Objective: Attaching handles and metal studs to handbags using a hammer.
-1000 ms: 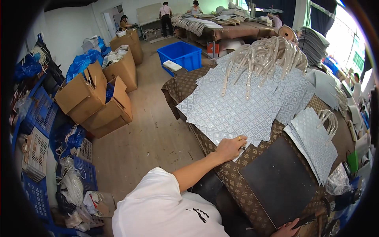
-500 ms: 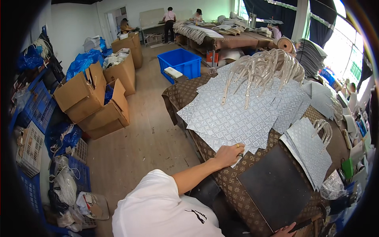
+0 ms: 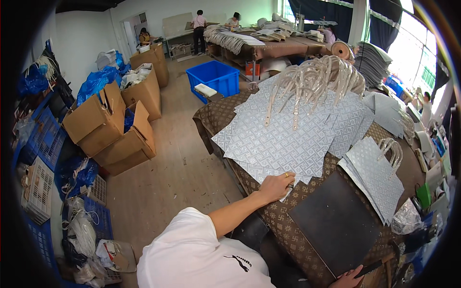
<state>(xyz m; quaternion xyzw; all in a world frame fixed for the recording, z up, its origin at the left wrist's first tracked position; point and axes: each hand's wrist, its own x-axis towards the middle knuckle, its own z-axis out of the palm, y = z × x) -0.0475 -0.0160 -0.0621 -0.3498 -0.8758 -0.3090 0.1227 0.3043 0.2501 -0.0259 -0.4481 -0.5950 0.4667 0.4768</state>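
My left hand [image 3: 277,187] is closed at the near corner of a spread pile of silver-grey patterned sheets [image 3: 281,144], pinching a sheet's edge. Clear strap handles [image 3: 319,79] lie heaped over the pile's far end. Low in the view, partly cut off by the lower edge, my right hand [image 3: 346,278] is closed round a black bar-shaped tool [image 3: 370,269]; its exact kind is unclear. Between the hands lies a dark flat board [image 3: 336,223] on the brown patterned table cover [image 3: 283,218]. Right of the board rests a small stack of silver bag panels [image 3: 374,177] with clear handles.
A wooden-handled tool [image 3: 390,269] lies beside my right hand, near crumpled clear plastic [image 3: 406,218]. A blue bin [image 3: 213,79] stands on the floor past the table. Cardboard boxes [image 3: 125,149] and crates [image 3: 38,187] line the left side. Several people work farther off.
The whole view has shifted slightly. My left hand stays on the sheet corner; my right hand and the black tool show a little higher in the picture.
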